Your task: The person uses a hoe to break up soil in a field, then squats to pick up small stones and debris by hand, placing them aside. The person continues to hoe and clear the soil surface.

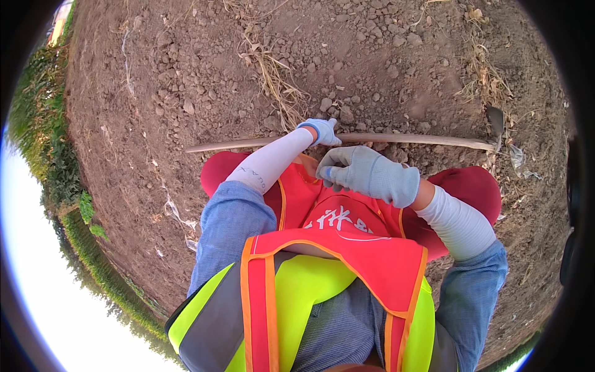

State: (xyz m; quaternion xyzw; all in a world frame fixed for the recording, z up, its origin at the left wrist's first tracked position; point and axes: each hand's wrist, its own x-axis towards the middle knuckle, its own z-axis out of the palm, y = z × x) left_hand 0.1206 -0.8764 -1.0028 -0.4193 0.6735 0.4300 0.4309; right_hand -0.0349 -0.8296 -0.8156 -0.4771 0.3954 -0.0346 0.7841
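Observation:
A hoe lies across the dry soil in front of my bent knees, its wooden handle running left to right and its dark metal blade at the right end. My left hand, in a pale glove with a blue cuff, is beside the handle over the ground; its fingers are partly spread, and no held thing shows. My right hand, in a light grey-blue glove, is raised above my lap with curled fingers; whether it holds something small cannot be made out. A red apron with white writing lies beneath it.
Cloddy brown soil surrounds me. Dry stalks lie ahead, and more dry plant remains lie near the blade. Torn clear plastic film sits at the right, with another strip at the left. Green plants border the far left.

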